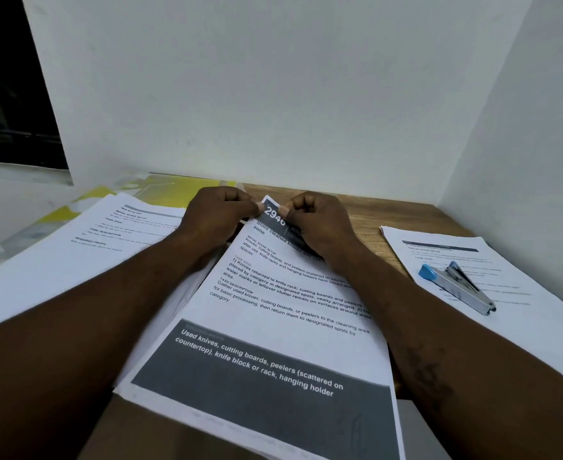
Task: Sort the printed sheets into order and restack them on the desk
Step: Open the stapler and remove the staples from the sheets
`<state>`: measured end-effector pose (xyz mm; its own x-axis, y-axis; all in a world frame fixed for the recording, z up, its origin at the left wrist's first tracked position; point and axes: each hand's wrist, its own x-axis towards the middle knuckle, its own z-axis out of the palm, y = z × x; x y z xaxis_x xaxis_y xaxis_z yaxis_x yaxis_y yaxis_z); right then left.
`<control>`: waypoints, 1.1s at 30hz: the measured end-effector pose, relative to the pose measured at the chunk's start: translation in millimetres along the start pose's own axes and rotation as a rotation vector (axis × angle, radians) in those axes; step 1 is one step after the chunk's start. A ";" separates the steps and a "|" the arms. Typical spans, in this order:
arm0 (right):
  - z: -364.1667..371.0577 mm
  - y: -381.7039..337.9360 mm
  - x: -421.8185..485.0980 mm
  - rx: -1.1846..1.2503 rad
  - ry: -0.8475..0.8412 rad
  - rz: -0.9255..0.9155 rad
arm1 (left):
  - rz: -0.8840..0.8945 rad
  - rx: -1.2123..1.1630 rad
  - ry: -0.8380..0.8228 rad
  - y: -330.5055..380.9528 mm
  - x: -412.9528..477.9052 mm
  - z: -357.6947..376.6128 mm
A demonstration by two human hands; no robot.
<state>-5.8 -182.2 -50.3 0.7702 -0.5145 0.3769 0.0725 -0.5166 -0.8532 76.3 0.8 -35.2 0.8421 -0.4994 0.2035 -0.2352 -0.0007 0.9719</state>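
A printed sheet (273,313) headed "2946" lies in front of me on top of other sheets, its near end overhanging the desk edge. My left hand (217,217) and my right hand (320,220) both pinch its far top corner between thumb and curled fingers, almost touching each other. A second pile of printed sheets (84,247) lies on the left under my left forearm. A third pile (506,293) lies on the right.
A blue and silver stapler (459,283) rests on the right pile. Yellow folders (160,190) lie behind the left pile. The wooden desk (373,214) ends at white walls behind and to the right. A dark window is at the far left.
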 end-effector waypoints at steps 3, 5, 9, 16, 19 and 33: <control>-0.5 0.4 0.1 -0.020 0.021 0.005 | -0.031 -0.008 -0.040 0.8 -1.2 0.9; -1.0 0.0 -0.2 -0.021 0.028 0.008 | -0.043 -0.010 -0.038 0.9 -2.3 1.1; -0.7 -1.6 -1.8 -0.038 0.029 0.011 | -0.056 0.022 -0.004 1.0 -2.0 2.0; -5.6 -9.6 -8.3 -0.156 0.051 -0.033 | -0.009 0.099 0.078 1.1 -2.0 8.2; -5.0 -13.0 -10.6 -0.249 0.062 -0.042 | 0.016 0.150 0.086 -1.2 1.0 7.1; -94.3 -82.5 -14.5 -0.647 0.033 0.077 | 0.036 0.208 0.069 4.6 -7.6 4.4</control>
<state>-82.7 -196.6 48.6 0.7376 -0.5819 0.3426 -0.3864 -0.7798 -0.4926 66.7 0.8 -32.8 0.8609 -0.4422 0.2516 -0.3544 -0.1664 0.9202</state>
